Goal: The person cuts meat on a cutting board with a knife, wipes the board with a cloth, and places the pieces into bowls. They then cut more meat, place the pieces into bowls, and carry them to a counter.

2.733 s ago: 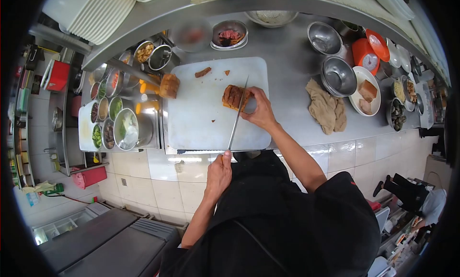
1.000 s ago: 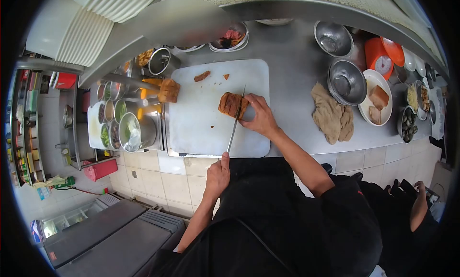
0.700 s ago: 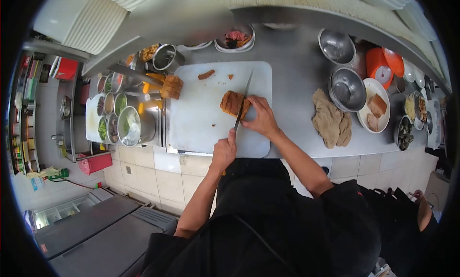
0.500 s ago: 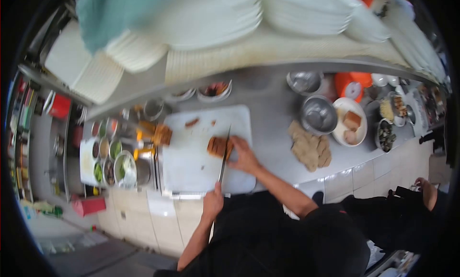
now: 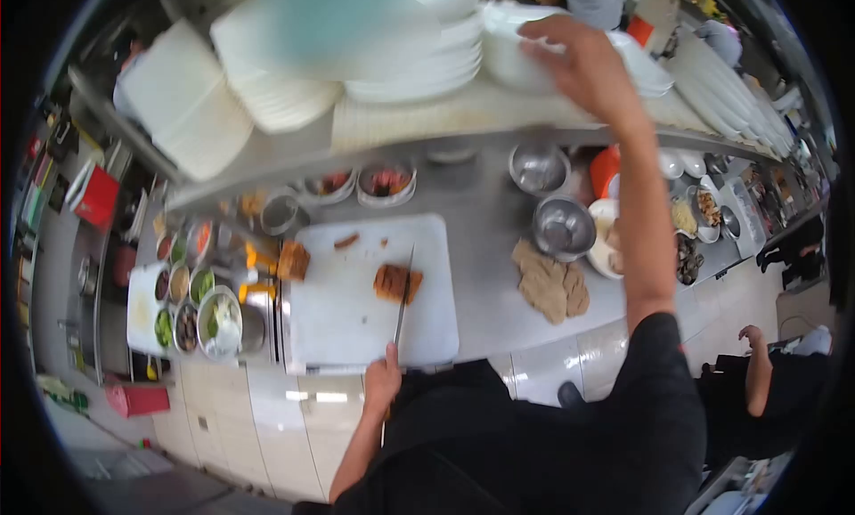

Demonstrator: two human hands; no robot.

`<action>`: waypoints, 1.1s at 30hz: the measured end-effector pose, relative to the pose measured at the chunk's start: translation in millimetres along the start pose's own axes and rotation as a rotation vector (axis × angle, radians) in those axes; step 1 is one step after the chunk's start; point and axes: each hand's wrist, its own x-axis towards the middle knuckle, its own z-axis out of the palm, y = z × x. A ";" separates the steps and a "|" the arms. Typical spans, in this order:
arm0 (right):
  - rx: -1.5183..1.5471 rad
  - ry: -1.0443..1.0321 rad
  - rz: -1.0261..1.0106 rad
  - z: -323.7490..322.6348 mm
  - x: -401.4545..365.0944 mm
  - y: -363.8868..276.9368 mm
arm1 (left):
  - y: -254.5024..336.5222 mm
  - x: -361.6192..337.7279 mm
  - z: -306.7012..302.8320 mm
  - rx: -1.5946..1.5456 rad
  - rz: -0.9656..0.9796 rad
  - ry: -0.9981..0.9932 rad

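Right hand [image 5: 579, 65]: lifted off roasted meat block [image 5: 389, 283], now up at white dishes [image 5: 517, 48] on shelf [image 5: 303, 168]; contact unclear.
Right forearm [image 5: 650, 221]: now across the counter, hiding part of white plate [image 5: 602, 239] and red kitchen scale [image 5: 605, 172].
Beyond shelf: person in grey shirt [image 5: 595, 0] come into view.

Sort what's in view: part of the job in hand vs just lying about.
Part of the job:
knife, in the left hand
brown block at the blade
cutting board
probably the white dishes near the open right hand

Seemingly just lying about:
crumpled cloth
orange scale
metal bowl
pink bin
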 end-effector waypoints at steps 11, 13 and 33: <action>0.039 0.585 0.090 7.7 30.0 23.3 | 11.6 -23.7 -4.6 -0.038 0.030 0.100; -0.101 0.736 0.016 -15.3 22.5 -1.4 | 9.0 -23.5 -4.6 -0.030 0.041 0.105; 0.017 -0.153 0.131 169.4 -358.5 -80.1 | -21.2 -61.7 -47.0 -0.265 -0.151 0.072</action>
